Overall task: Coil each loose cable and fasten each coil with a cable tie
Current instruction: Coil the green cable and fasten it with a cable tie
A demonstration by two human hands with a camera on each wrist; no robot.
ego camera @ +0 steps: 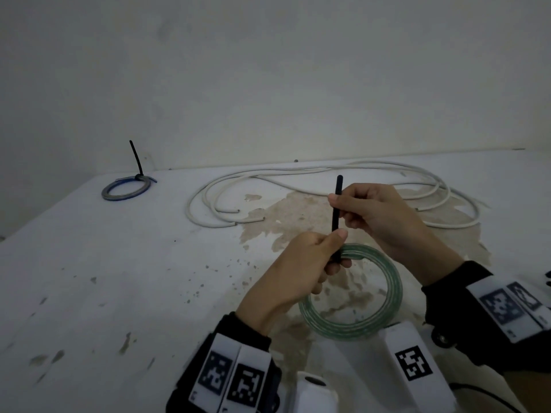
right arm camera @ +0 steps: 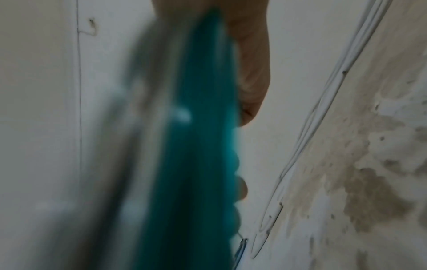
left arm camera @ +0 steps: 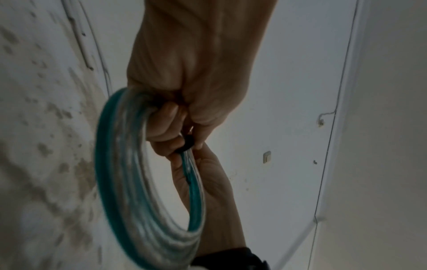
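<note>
Green cable coil (ego camera: 351,290): held just above the worktop (ego camera: 125,263), near its front edge. Left hand (ego camera: 301,272) grips the coil's far arc, fingers (left arm camera: 161,126) curled round the strands and round the lower part of a black cable tie (ego camera: 337,222) that stands upright from the coil. Right hand (ego camera: 378,216), just beyond the coil, pinches the tie's upper part between thumb and fingers. No containers in view. Beyond the coil, loose white cables (ego camera: 328,192) sprawl toward the worktop's back edge at the wall. Far left of the coil, near the back edge, lies a blue coil (ego camera: 126,190) already tied, its tie tail upright. Left of the green coil lies open, stained worktop.
</note>
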